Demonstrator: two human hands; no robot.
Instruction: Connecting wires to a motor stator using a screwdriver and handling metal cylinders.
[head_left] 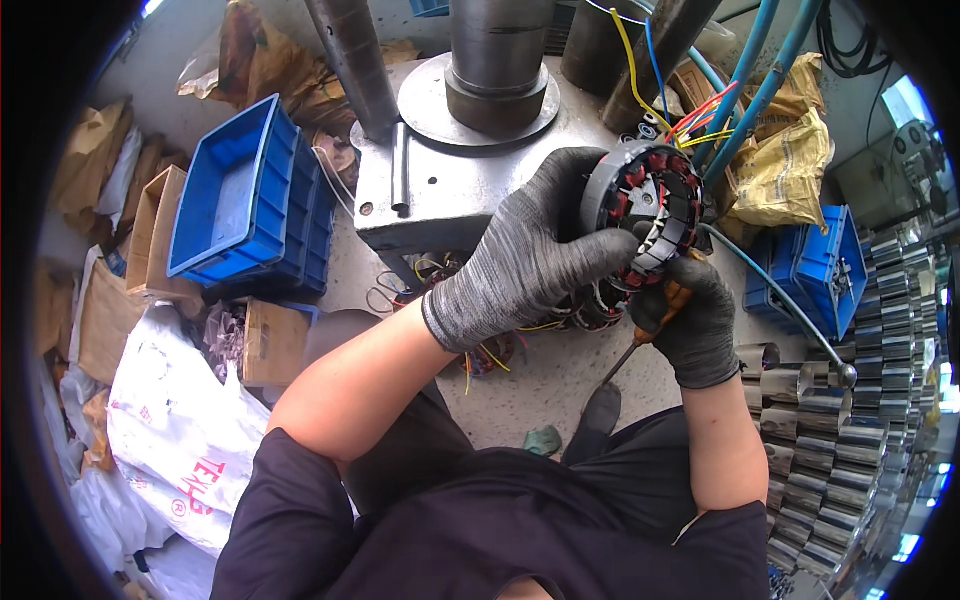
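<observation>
My left hand (530, 250), in a grey knit glove, is closed around the left side of a motor stator (655, 200) with a grey ring, red and black windings and coloured lead wires. Its thumb presses over the inner face. Under the stator's right side is my gloved right hand (700, 325), closed on a screwdriver (676, 298) with an orange handle. The shaft points down toward my legs. My right fingertips are close to the stator; whether they touch it is partly hidden. More wound stators (597, 308) lie below, partly covered by my left hand and forearm.
Ahead stands a metal press table (450, 195) with a thick steel column (500, 45) and a loose rod (401, 170). Blue crates (285, 215) are stacked at left, above a white sack (180, 420). Rows of metal sleeves (825, 445) and a blue bin (805, 270) flank the right.
</observation>
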